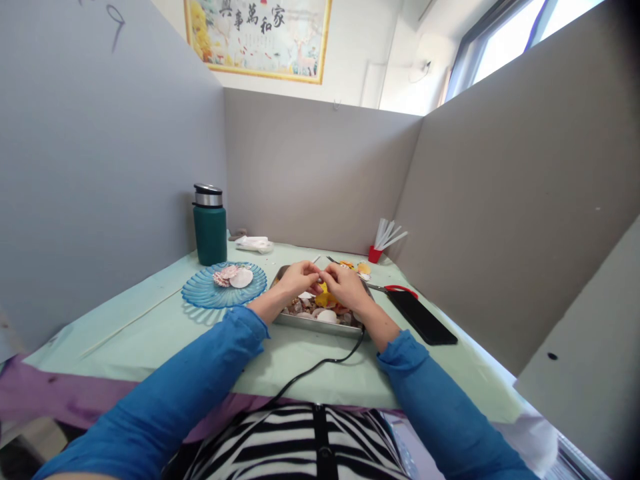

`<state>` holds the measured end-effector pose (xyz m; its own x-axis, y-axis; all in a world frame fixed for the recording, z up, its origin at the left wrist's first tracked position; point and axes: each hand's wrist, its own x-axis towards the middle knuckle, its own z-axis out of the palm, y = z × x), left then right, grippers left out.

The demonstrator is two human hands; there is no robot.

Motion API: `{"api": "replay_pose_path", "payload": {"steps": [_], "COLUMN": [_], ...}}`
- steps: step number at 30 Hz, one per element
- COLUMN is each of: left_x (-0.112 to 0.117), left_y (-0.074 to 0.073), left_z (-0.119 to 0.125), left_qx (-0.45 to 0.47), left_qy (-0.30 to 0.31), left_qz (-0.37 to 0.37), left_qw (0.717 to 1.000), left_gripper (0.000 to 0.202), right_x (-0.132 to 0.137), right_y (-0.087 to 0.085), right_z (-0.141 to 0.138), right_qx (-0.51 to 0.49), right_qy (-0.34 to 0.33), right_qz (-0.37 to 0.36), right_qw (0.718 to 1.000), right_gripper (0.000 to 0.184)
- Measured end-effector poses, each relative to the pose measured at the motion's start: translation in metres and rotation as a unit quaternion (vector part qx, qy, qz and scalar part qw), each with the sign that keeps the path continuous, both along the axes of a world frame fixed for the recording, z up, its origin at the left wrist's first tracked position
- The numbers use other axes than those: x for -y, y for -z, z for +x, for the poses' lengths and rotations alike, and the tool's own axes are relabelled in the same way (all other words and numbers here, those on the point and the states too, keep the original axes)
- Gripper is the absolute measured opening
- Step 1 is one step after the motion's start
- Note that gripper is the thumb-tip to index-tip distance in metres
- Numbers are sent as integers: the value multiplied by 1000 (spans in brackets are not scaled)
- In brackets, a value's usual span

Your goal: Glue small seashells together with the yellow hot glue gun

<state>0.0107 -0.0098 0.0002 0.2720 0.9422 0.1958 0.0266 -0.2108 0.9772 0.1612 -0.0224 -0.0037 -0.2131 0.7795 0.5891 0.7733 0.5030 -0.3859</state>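
Observation:
My left hand (300, 277) and my right hand (345, 285) meet fingertip to fingertip above a metal tray (320, 326). Thumb and index finger of each are pinched together around something tiny that their fingers mostly hide. Assorted seashells fill the tray, among them a white shell (327, 317) near its front and yellow pieces (325, 297) under my right hand. To the left, a blue scalloped plate (194, 293) carries a few pinkish shells (223, 275) and a round white shell (241, 278).
A green bottle (210, 232) stands behind the plate, near a white packet (254, 244). On the right lie red-handled scissors (401, 290) and a black phone-like slab (423, 319). Whitish sticks (386, 233) stand in a red cup (375, 254). A black cable (325, 361) crosses the front. Grey partitions (320, 173) enclose the table.

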Motion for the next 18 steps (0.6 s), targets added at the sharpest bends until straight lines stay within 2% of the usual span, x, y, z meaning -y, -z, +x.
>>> {"api": "replay_pose_path", "payload": {"steps": [9,18], "left_x": [1,2], "left_y": [-1,0], "left_z": [0,1], "left_qx": [-4,-65], "left_qy": [2,-11], "left_qz": [-6,29], "left_qw": [1000,997], "left_gripper": [9,11], "right_x": [0,-3], "right_y": [0,3], "right_z": [1,1], "right_qx": [4,16], "right_qy": [-6,1], "right_qz": [4,10], "right_qw": [1000,1000], "right_gripper": [23,22]}}
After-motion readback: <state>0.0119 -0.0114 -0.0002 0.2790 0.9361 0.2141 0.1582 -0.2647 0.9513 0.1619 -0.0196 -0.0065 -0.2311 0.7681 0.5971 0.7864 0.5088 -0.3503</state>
